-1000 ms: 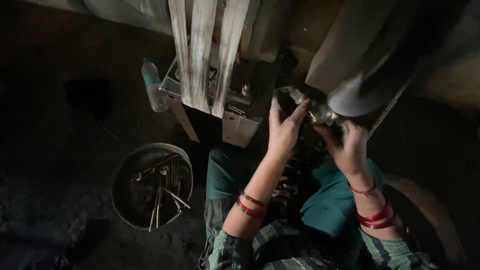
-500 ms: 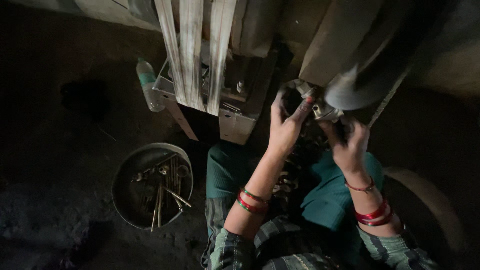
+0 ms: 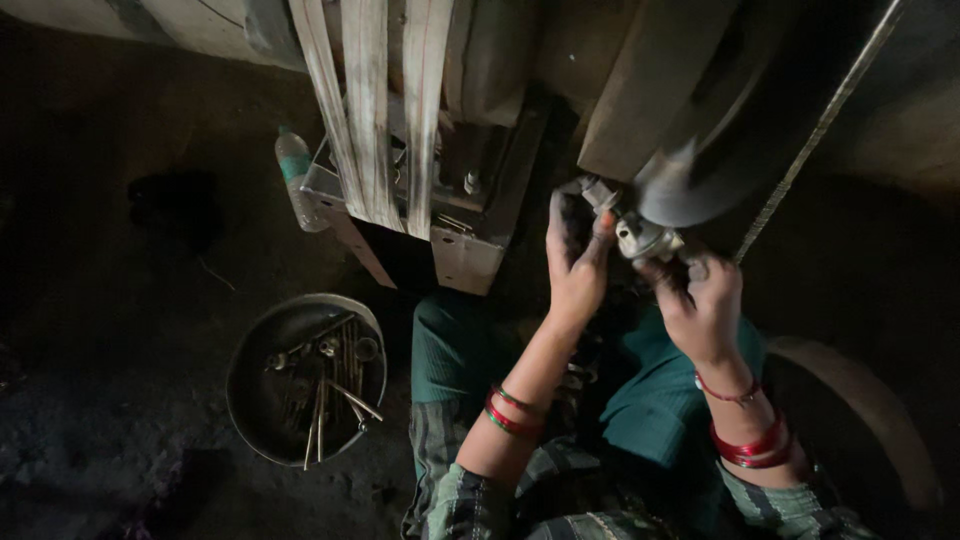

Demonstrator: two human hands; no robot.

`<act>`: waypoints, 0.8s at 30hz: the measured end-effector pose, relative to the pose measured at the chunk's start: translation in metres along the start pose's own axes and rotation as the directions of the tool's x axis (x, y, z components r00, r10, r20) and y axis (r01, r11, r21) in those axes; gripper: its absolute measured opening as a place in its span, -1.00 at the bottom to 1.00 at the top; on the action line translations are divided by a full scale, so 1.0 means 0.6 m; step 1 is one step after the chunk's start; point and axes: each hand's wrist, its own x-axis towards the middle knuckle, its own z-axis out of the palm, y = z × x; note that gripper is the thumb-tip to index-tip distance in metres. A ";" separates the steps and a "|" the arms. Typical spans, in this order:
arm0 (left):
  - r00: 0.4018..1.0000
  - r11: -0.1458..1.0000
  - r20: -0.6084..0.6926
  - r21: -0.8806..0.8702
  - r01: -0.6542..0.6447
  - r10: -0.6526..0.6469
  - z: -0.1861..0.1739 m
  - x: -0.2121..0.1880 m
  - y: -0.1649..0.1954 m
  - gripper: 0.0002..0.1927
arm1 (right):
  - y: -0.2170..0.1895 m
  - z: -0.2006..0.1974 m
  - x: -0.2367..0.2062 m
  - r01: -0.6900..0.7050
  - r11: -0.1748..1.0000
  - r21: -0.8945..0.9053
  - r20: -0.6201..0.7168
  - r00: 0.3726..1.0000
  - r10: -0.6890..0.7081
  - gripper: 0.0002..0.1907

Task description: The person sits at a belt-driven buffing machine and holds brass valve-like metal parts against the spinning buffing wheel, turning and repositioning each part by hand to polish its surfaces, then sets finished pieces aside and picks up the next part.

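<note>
Far left: dark dirt floor (image 3: 110, 330). A clear plastic bottle (image 3: 296, 178) leans against the grey metal frame (image 3: 462, 255) of the machine. Below it, on the floor, a round metal pan (image 3: 305, 378) holds loose bolts, long pins and a few nuts.

Centre: three pale flat belts (image 3: 378, 110) run down over the frame. The person sits on the floor with teal-clad knees drawn up under the work.

Left hand (image 3: 575, 265): raised, palm toward the machine, red and green bangles at the wrist. Its fingers (image 3: 556, 215) are extended and pressed against a small pale metal fitting (image 3: 640, 238) at the lower edge of a large dark wheel (image 3: 705, 150); thumb closes on the fitting's left end.

Right hand (image 3: 705, 310): just below and right of the fitting, red bangles at the wrist. Fingers curled and closed round the fitting's underside; exact pinch point hidden by the knuckles.

Far right: thin metal rod (image 3: 820, 125) slants down from the top corner toward the hands.

Judgement: step in hand is seating or turning the fitting at the wheel, left hand steadying, right hand working. The next move calls for a firm, steady hold in poor light, fingers kept off the wheel rim.
</note>
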 end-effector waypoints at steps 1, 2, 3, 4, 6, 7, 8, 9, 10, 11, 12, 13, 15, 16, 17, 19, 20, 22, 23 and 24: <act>0.999 0.999 -0.020 -0.033 0.025 -0.025 0.003 -0.006 0.005 -0.65 | -0.007 -0.003 0.000 0.003 0.999 -0.035 0.005 1.000 -0.003 -0.85; 0.998 0.997 -0.038 -0.066 0.047 -0.050 0.005 -0.008 0.009 -0.63 | -0.012 -0.006 0.000 -0.002 0.999 -0.046 0.008 1.000 0.003 -0.84; 0.999 0.997 -0.028 -0.074 0.025 -0.027 0.008 -0.009 0.012 -0.64 | -0.016 -0.008 -0.001 -0.007 0.998 -0.058 0.012 1.000 0.007 -0.83; 1.000 0.997 -0.017 -0.083 0.002 -0.003 0.010 -0.010 0.014 -0.65 | -0.018 -0.009 -0.001 -0.009 0.998 -0.070 0.016 1.000 0.011 -0.83; 1.000 0.998 -0.017 -0.068 -0.014 0.012 0.011 -0.009 0.014 -0.69 | -0.018 -0.010 -0.001 0.020 0.997 -0.077 0.015 1.000 -0.019 -0.82; 1.000 0.999 -0.027 -0.044 -0.005 0.004 0.011 -0.008 0.013 -0.71 | -0.015 -0.010 -0.001 0.033 0.996 -0.081 0.015 0.999 -0.032 -0.82; 0.999 1.000 -0.035 -0.020 0.004 -0.005 0.010 -0.007 0.011 -0.72 | -0.013 -0.010 -0.001 -0.003 0.997 -0.073 0.013 1.000 0.004 -0.84; 0.999 1.000 -0.048 0.007 0.010 -0.010 0.011 -0.006 0.009 -0.76 | -0.010 -0.009 0.000 -0.038 0.997 -0.064 0.012 0.999 0.039 -0.84; 0.998 0.999 -0.060 0.034 0.015 -0.013 0.012 -0.003 0.006 -0.80 | -0.007 -0.008 0.002 -0.072 0.996 -0.055 0.011 0.997 0.072 -0.84; 0.997 0.998 -0.071 0.062 0.019 -0.014 0.012 0.000 0.003 -0.83 | -0.004 -0.007 0.006 -0.062 0.997 -0.054 0.023 0.998 0.063 -0.87; 0.996 0.999 -0.083 0.048 -0.012 0.016 0.013 0.003 0.000 -0.82 | -0.002 -0.006 0.010 -0.055 0.997 -0.054 0.035 0.998 0.057 -0.88; 0.994 0.999 -0.096 0.033 -0.040 0.043 0.016 0.006 -0.003 -0.81 | -0.002 -0.006 0.013 -0.050 0.997 -0.056 0.047 0.997 0.053 -0.88; 0.984 0.999 -0.172 -0.011 -0.042 0.039 0.020 0.010 -0.006 -0.80 | -0.002 -0.001 0.022 -0.102 0.994 -0.035 0.077 0.992 0.104 -0.85; 0.972 0.999 -0.234 -0.042 -0.015 0.004 0.023 0.011 -0.006 -0.80 | -0.004 0.003 0.025 -0.129 0.991 -0.023 0.094 0.987 0.131 -0.84; 0.955 0.997 -0.296 -0.075 0.011 -0.032 0.024 0.010 -0.005 -0.80 | -0.007 0.005 0.028 -0.077 0.997 -0.029 0.095 0.992 0.079 -0.82; 0.948 1.000 -0.315 0.000 -0.030 0.029 0.022 0.011 0.003 -0.82 | -0.010 0.011 0.033 0.033 0.999 -0.032 0.098 0.995 -0.030 -0.79; 0.944 0.998 -0.325 0.039 -0.047 0.057 0.020 0.011 0.009 -0.83 | -0.011 0.013 0.035 0.034 0.999 -0.024 0.109 0.994 -0.032 -0.80; 0.950 0.998 -0.307 0.050 -0.043 0.057 0.019 0.013 0.020 -0.85 | -0.011 0.016 0.034 0.036 0.999 -0.008 0.128 0.991 -0.034 -0.82; 0.954 0.998 -0.296 0.053 -0.041 0.055 0.019 0.014 0.026 -0.85 | -0.010 0.019 0.031 0.009 0.998 -0.066 0.112 0.994 -0.002 -0.83; 0.958 0.994 -0.277 0.098 -0.050 0.076 0.020 0.012 0.031 -0.85 | -0.009 0.024 0.026 -0.020 0.992 -0.126 0.090 0.995 0.031 -0.83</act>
